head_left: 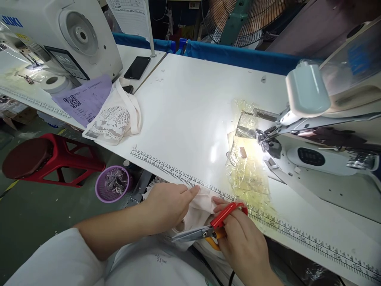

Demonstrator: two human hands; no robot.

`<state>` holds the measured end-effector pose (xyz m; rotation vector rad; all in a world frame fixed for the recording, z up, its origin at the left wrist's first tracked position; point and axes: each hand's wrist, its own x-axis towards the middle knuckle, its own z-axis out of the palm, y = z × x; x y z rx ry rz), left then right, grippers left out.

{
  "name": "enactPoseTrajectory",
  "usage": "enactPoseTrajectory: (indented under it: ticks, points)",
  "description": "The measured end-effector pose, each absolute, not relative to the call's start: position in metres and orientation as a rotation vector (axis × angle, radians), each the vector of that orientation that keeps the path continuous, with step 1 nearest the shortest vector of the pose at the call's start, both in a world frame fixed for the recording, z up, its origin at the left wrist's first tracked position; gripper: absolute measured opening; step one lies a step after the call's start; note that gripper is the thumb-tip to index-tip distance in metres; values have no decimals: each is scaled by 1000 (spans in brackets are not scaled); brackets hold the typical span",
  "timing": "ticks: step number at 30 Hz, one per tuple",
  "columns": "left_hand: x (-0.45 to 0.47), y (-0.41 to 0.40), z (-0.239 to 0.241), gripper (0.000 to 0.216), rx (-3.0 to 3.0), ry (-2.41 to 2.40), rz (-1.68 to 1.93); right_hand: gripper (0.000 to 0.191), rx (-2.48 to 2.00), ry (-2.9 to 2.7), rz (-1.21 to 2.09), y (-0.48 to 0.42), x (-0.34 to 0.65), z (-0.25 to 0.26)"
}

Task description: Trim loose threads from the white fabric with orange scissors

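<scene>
My left hand point(169, 206) pinches a small piece of pale pink fabric point(201, 208) at the near edge of the white sewing table point(190, 107), thumb and fingers closed on the cloth. My right hand point(242, 240) grips red-handled thread snips point(208, 226) whose metal blades point left, just below the fabric. Both hands sit over the printed ruler point(297, 232) along the table's front edge.
A sewing machine point(315, 119) stands at the right, its needle area lit over yellowed tape point(250, 167). At the left lie lace fabric point(114, 119), a purple sheet point(85, 99), a phone point(137, 67) and another machine point(59, 35). A red stool point(44, 159) and a purple basket point(113, 183) are on the floor.
</scene>
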<state>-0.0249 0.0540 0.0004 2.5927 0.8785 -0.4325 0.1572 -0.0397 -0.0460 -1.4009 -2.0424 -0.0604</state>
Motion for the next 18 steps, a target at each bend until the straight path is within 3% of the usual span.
enactPoseTrajectory:
  ticks: [18]
  points:
    - [-26, 51, -9, 55, 2691, 856, -304, 16, -1439, -2063, -85, -40, 160, -48]
